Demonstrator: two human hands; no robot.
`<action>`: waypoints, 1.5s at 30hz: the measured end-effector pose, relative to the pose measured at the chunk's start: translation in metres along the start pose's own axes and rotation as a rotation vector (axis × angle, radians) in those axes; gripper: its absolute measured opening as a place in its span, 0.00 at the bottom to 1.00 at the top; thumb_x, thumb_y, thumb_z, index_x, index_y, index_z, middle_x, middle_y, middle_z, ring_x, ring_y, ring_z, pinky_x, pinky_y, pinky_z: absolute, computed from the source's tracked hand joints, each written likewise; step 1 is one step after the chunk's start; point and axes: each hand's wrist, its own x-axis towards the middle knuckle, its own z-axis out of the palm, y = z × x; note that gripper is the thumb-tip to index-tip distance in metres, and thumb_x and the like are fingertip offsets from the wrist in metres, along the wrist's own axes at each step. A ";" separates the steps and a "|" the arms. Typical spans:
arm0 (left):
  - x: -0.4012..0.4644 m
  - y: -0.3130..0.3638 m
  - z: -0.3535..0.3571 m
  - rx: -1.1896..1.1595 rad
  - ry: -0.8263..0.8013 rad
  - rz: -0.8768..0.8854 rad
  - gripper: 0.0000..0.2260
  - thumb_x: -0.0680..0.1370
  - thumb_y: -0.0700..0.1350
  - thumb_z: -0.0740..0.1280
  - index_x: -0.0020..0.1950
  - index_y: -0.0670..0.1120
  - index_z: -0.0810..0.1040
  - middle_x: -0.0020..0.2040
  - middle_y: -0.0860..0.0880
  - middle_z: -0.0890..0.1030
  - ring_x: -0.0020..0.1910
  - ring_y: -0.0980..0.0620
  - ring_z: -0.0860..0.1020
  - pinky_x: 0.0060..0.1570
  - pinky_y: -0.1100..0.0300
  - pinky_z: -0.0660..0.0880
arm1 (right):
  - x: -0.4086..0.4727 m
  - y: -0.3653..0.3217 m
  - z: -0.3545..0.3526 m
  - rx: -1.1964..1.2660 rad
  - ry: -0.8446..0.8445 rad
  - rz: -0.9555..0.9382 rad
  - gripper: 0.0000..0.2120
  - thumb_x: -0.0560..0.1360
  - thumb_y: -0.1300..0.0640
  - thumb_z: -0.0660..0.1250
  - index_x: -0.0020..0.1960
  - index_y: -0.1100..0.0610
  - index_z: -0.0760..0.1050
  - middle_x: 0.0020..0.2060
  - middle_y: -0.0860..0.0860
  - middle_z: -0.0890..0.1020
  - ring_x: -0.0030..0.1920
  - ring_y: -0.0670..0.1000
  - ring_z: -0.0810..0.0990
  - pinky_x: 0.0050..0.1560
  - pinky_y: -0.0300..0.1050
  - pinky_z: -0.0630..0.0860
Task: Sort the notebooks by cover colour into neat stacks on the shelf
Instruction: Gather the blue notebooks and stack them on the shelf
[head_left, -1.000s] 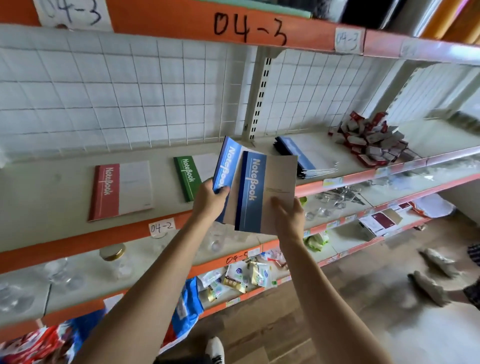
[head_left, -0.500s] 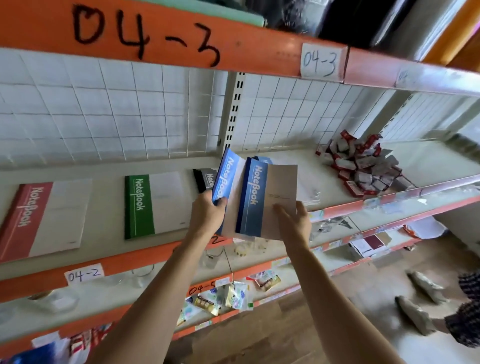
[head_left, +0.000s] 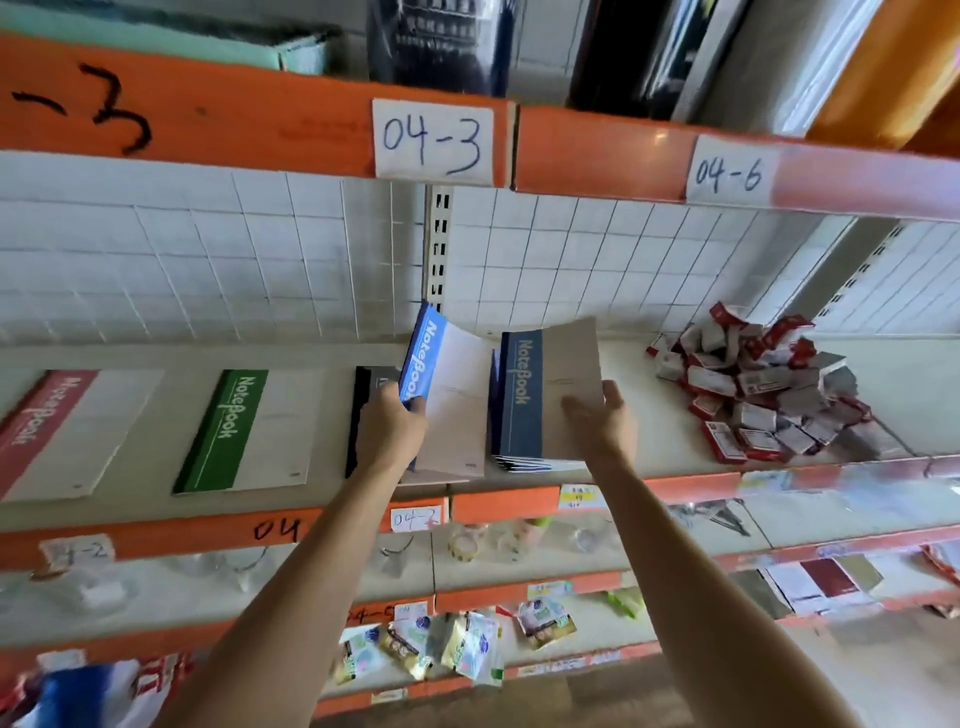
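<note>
Both notebooks have separated since the earlier frames: the two were fanned together between my hands, and now the dark blue notebook (head_left: 545, 389) lies on the dark blue stack (head_left: 524, 460) under my right hand (head_left: 597, 421), while the light blue notebook (head_left: 441, 395) remains tilted upright in my left hand (head_left: 389, 428).

Right fingers: extended and laid flat on the beige cover, pressing down. Left fingers: curled around the lower spine corner; thumb position cannot be determined.

Procedure for the step in hand:
1. Keep the right palm flat and slide the top copy until its edges match the stack below.
2. Check that the spine sits over the spines beneath it before lifting off.
3. Keep the light blue copy clear of the stack, since it touches nothing to the right of my left fingers.

Left of my left hand lie a black notebook (head_left: 366, 415), then a green notebook (head_left: 244, 431), then a red notebook (head_left: 57, 431), all flat on the shelf (head_left: 660, 431). Right of my right hand sits a pile of red-and-white packets (head_left: 763, 384).
</note>
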 end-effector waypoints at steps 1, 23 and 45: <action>0.001 0.003 0.002 -0.001 0.026 -0.011 0.08 0.79 0.43 0.64 0.54 0.40 0.77 0.47 0.41 0.81 0.34 0.44 0.74 0.33 0.58 0.70 | 0.008 0.002 -0.002 -0.019 -0.021 -0.012 0.09 0.73 0.55 0.69 0.51 0.53 0.72 0.43 0.51 0.83 0.40 0.56 0.80 0.38 0.43 0.75; -0.029 0.068 0.076 -0.049 0.087 0.002 0.13 0.74 0.42 0.72 0.55 0.45 0.71 0.49 0.48 0.80 0.42 0.46 0.77 0.31 0.60 0.67 | 0.067 0.030 -0.022 -0.499 -0.324 -0.223 0.19 0.76 0.52 0.62 0.63 0.60 0.70 0.61 0.62 0.73 0.64 0.63 0.70 0.63 0.51 0.69; -0.031 0.044 0.088 0.547 -0.062 0.336 0.28 0.82 0.59 0.59 0.77 0.45 0.62 0.73 0.46 0.69 0.70 0.45 0.68 0.65 0.50 0.70 | 0.038 0.013 0.000 -0.436 -0.443 -0.613 0.24 0.77 0.51 0.67 0.70 0.56 0.68 0.67 0.54 0.72 0.67 0.57 0.69 0.66 0.48 0.66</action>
